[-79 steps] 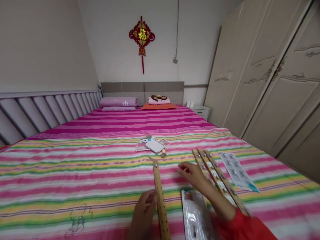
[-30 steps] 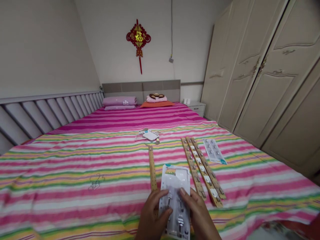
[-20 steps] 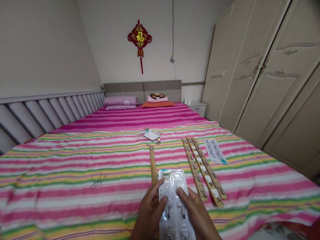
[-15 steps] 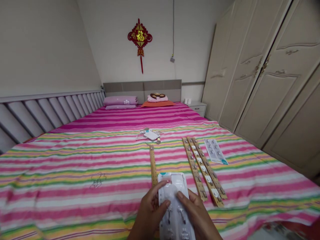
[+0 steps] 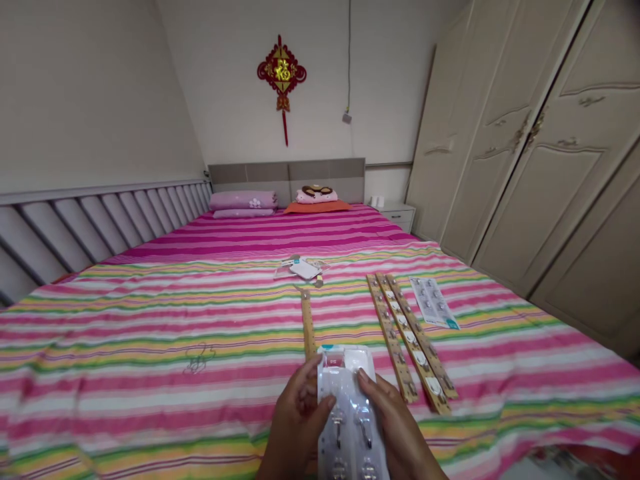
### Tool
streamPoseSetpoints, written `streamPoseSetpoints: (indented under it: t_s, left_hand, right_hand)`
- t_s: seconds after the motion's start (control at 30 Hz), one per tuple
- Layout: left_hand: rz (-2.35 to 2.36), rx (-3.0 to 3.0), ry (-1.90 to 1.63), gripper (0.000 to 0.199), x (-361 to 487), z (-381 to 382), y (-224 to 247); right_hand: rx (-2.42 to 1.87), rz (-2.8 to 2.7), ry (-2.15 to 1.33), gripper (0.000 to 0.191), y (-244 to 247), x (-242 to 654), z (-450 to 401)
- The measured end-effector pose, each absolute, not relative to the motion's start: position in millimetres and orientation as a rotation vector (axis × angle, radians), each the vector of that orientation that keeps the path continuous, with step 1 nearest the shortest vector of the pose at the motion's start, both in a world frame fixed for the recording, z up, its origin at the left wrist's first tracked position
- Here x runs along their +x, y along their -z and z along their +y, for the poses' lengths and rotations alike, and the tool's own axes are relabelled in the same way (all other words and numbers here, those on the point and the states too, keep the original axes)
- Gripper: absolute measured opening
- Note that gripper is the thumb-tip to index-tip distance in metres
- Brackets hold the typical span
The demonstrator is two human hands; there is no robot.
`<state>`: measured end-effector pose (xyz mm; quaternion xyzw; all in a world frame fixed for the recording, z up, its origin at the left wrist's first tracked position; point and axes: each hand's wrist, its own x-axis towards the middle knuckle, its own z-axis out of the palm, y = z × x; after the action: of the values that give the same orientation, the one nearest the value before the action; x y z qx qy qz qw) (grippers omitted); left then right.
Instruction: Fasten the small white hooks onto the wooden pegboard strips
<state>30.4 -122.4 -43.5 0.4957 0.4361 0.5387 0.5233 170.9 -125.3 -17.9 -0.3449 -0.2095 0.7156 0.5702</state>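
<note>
A clear blister pack of hooks (image 5: pixel 350 400) is held upright between my two hands, low in the head view. My left hand (image 5: pixel 297 417) grips its left edge, thumb on the front. My right hand (image 5: pixel 395 420) holds the right edge, its thumb pressed on the plastic. Metal hooks show in the pack's lower part. Just beyond the pack lies a single wooden strip (image 5: pixel 307 323), partly hidden by it. To the right lie three wooden strips fitted with hooks; the middle strip (image 5: pixel 411 337) bears white round pieces. A second hook pack (image 5: pixel 434 303) rests beside them.
White packaging and small items (image 5: pixel 305 269) lie farther up the striped bedspread (image 5: pixel 125 360). A tangle of thin thread (image 5: pixel 199 358) sits on the left. Pillows (image 5: pixel 243 202) are at the headboard, a railing (image 5: pixel 100 227) runs along the left, and a wardrobe (image 5: pixel 500 167) stands on the right.
My left fingers have shifted from the pack's upper front to its left edge, uncovering a reddish patch at the top. My right thumb has moved slightly up. The pack stays in both hands.
</note>
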Motion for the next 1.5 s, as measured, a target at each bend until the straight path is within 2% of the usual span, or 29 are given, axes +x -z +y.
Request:
streamPoseSetpoints:
  t_s: [0.1, 0.3, 0.53, 0.67, 0.8, 0.9, 1.0, 1.2, 1.27, 1.4, 1.5]
  left_hand:
    - [0.986, 1.154, -1.324, 0.075, 30, -116, 40]
    - [0.883, 1.151, -1.161, 0.055, 25, -104, 39]
    - [1.323, 1.526, -1.214, 0.065, 25, -103, 27]
    - [1.386, 1.453, -1.248, 0.046, 33, -99, 26]
    - [1.117, 1.3, -1.224, 0.025, 39, -95, 23]
    - [0.997, 1.251, -1.193, 0.025, 42, -92, 22]
    - [1.097, 1.225, -1.227, 0.025, 46, -90, 23]
    - [1.411, 1.594, -1.461, 0.009, 56, -93, 26]
    - [1.411, 1.895, -1.559, 0.007, 57, -94, 28]
    - [1.331, 2.389, -1.539, 0.028, 60, -95, 36]
    - [1.294, 2.546, -1.449, 0.035, 63, -97, 40]
  right_hand:
    - [-0.804, -0.498, -1.674, 0.026, 17, 171, -125]
    - [-0.814, -0.61, -1.676, 0.036, 17, 172, -127]
    - [-0.877, -0.783, -1.55, 0.038, 25, 174, -122]
    - [-0.986, -1.014, -1.334, 0.035, 32, 175, -119]
    - [-0.971, -1.193, -1.135, 0.031, 34, 178, -117]
    - [-0.983, -1.288, -0.997, 0.026, 31, 182, -110]
    - [-1.006, -1.311, -0.923, 0.024, 28, 186, -101]
    - [-1.144, -1.05, -0.589, 0.035, 33, 183, -102]
    - [-1.113, -1.001, -0.709, 0.033, 31, 180, -108]
    - [-0.905, -0.813, -1.124, 0.033, 23, 176, -113]
    - [-0.899, -0.644, -1.23, 0.024, 20, 177, -108]
